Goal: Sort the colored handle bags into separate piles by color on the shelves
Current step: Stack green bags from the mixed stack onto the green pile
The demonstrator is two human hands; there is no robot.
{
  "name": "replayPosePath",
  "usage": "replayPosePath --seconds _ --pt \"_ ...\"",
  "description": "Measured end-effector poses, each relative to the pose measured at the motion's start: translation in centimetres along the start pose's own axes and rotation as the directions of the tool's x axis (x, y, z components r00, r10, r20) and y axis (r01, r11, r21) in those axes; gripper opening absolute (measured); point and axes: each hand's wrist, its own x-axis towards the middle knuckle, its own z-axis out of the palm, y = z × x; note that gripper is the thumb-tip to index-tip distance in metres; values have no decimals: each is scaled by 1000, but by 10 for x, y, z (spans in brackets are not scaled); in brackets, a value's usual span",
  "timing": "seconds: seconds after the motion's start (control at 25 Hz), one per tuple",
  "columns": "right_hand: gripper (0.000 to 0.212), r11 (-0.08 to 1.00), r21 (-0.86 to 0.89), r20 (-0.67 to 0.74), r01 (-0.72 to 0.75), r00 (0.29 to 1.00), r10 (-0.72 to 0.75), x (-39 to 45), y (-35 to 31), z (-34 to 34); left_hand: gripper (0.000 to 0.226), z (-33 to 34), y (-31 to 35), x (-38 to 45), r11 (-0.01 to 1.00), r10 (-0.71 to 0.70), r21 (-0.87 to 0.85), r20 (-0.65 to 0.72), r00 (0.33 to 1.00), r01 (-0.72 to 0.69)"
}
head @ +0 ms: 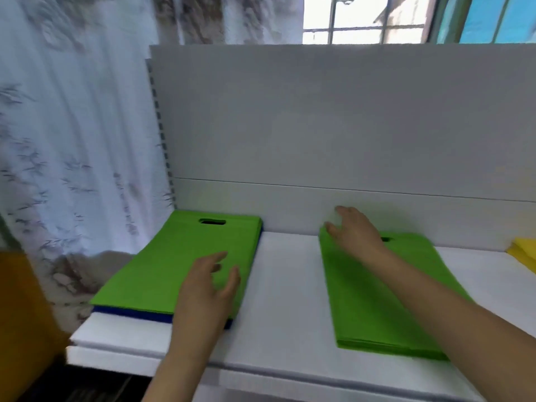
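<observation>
A white shelf [284, 285] holds two stacks of green handle bags. The left stack [174, 262] lies over blue bags [130, 313]; the right stack [377, 300] sits well apart. The left hand [206, 288] hovers open, fingers relaxed, over the left stack. The right hand [353, 230], fingers straight, rests atop the right stack. Yellow bags [523, 250] show at the shelf's right end.

I find no readable text, label, brand, number or sign anywhere in my view. The green bags [179, 256] on the white shelf [287, 285] are plain, with no print on their faces. The shelf's grey back panel [319, 117], behind the bags, carries no markings. The curtain [72, 126], left of the shelf, shows only a blurred leaf pattern, not lettering.
</observation>
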Motion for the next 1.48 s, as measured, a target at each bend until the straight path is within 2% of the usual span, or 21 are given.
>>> replayPosePath --seconds 0.08,0.12,0.24,0.36,0.44,0.56,0.64,0.72,0.76,0.84,0.96,1.08,1.24,1.4,1.48 --pt "61 986 97 5 132 991 -133 3 -47 27 46 -37 -41 16 979 -77 174 -168 983 107" --pt "63 977 113 12 183 983 -186 5 -67 40 54 -52 -63 20 944 -111 284 -202 973 166" --pt "70 959 139 76 246 963 -258 16 -119 72 81 -74 -115 20 805 -209 534 -155 965 260" --pt "71 975 65 197 211 955 -220 26 -142 101 83 -74 -120 16 788 -249 559 -96 964 259" --pt "60 979 29 205 199 958 -201 23 -148 113 65 -73 -114 17 800 -244 554 -52 968 231" --pt "30 947 -60 42 316 948 -314 13 -163 118 29 -73 -108 18 799 -149 587 -16 989 130" --pt "23 923 -47 -11 381 924 -382 5 -171 108 30 -69 -104 14 828 -53 557 -39 998 66" --pt "24 921 114 -81 373 927 -365 2 -166 84 38 -63 -89 7 917 -6 397 -72 997 34" --pt "24 913 177 -126 368 928 -350 2 -157 68 40 -59 -78 3 958 -15 286 -80 997 38" --pt "23 917 192 -159 349 933 -322 3 -133 34 40 -49 -50 -2 998 -35 52 -78 996 39" --pt "18 956 90 -84 278 959 -271 4 -82 -19 41 -26 -7 -6 994 34 -102 -80 996 -42" --pt "20 987 67 -58 144 988 -140 -8 -15 -65 43 10 26 -16 978 175 -117 -7 985 -175" --pt "29 998 54 -58 -25 998 28 -31 67 -95 43 63 56 -37 934 356 -68 98 929 -350" --pt "34 989 2 -6 -147 989 147 -34 130 -89 52 104 77 -63 901 357 118 344 868 -417" --pt "35 989 -7 36 -149 988 149 -31 152 -80 70 113 80 -69 901 294 147 483 824 -408"
